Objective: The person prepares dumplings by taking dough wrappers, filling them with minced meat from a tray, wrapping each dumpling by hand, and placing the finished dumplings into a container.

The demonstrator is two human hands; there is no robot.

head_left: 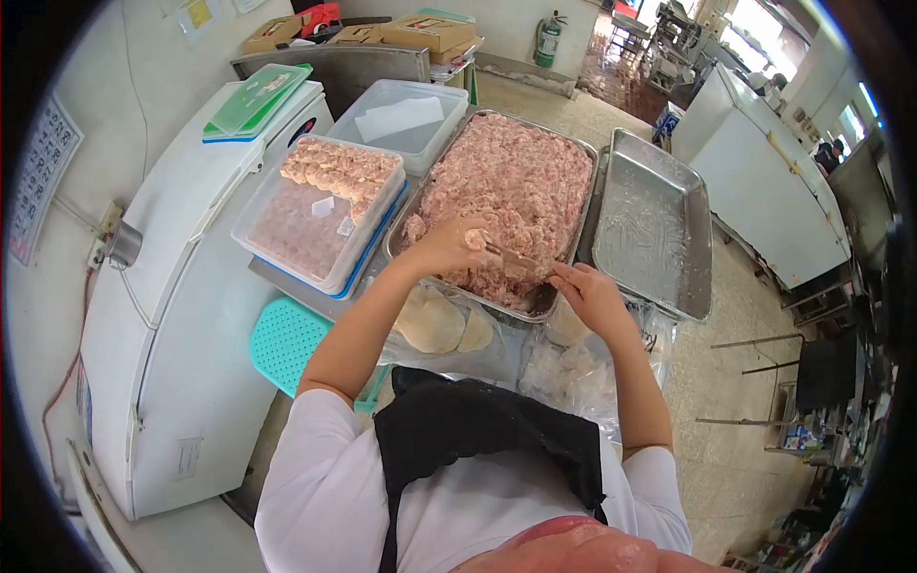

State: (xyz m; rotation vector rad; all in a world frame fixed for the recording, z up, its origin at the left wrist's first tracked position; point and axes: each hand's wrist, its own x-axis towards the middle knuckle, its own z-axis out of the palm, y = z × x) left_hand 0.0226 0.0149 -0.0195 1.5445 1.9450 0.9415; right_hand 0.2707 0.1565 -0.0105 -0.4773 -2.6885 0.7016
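A large metal tray [594, 181] holds a heap of raw ground meat [511, 172]. Over its near left part, my left hand [451, 246] is closed around a dumpling wrapper [475, 239] with pinkish meat on it. My right hand [586, 294], at the tray's near right corner, grips a flat spatula [516, 258]. The spatula's blade points left toward my left hand, with meat sticking to it. Just in front of the tray lie pale round dough wrappers [430, 320] on plastic. More wrappers are partly covered by a clear plastic bag [573, 377] below my right hand.
Left of the meat stands a clear plastic container [258, 224] with rows of filled dumplings. Behind it is another plastic bin [420, 158] with a white sheet. A metal tray [702, 220] with greasy residue sits right. A white freezer [201, 315] and turquoise stool [287, 339] flank the left.
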